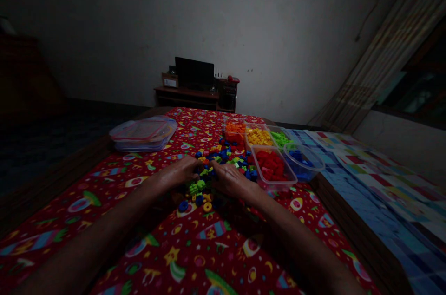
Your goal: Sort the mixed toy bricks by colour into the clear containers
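Note:
A heap of small plastic pieces [223, 158] in blue, green, yellow and red lies on a red patterned cloth [195, 258]. My left hand [179, 172] rests at the heap's left edge, fingers curled onto the pieces. My right hand [232, 179] lies on the heap's near side, fingers bent among the pieces. What either hand grips is too dark to make out. A few green and blue pieces [197, 190] sit between my hands.
Clear tubs hold sorted pieces: orange [234, 128], yellow [258, 137], green [280, 138], red [272, 166] and blue [302, 159]. A stack of clear lids [143, 133] lies at the left. A blue patterned mat [376, 193] borders the right. A dark shelf [197, 88] stands against the far wall.

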Available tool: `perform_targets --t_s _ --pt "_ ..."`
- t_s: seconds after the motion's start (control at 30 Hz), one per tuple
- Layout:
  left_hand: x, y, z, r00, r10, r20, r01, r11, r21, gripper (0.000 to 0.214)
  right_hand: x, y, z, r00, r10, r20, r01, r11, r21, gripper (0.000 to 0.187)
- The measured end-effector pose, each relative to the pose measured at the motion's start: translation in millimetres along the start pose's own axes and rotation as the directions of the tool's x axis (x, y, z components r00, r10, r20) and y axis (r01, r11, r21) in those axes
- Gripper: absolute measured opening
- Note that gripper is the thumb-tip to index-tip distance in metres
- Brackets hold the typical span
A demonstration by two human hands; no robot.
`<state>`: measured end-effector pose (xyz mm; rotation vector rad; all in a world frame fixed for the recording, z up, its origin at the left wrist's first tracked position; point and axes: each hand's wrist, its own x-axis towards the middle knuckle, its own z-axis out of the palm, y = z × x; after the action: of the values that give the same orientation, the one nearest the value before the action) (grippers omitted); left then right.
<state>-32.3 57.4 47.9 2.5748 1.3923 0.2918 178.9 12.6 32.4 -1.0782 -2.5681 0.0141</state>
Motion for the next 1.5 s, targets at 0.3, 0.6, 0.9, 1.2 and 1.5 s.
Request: perform_targets --t_s 0.3,0.6,0.9,1.2,1.5 --pt "8 6 -19.1 0.995 -0.068 -0.079 0.015 0.843 -0.538 0.051 21 3 -22 0.959 0.278 -0.052 -0.235 0.884 0.404 0.022" --pt "12 22 18.3 0.996 -0.067 -0.052 0.007 0.680 -0.733 0.071 12 -7 -27 0.996 0.090 0.024 -0.093 0.968 0.231 0.033" --pt "12 42 22.0 0.992 -0.126 -0.012 0.067 0.602 -0.796 0.072 13 9 -22 0.991 0.042 -0.126 -0.024 0.990 0.140 0.019" --pt "8 47 -2.9 0.986 -0.086 -0.141 -0.036 0.718 -0.695 0.075 -39 112 -120 0.726 0.587 -0.360 -0.639 0.768 -0.037 0.019" --pt "7 51 -7.7 0.978 -0.047 -0.203 -0.048 0.897 -0.440 0.057 -117 167 -142 0.403 0.820 -0.408 -0.903 0.428 -0.032 0.032"
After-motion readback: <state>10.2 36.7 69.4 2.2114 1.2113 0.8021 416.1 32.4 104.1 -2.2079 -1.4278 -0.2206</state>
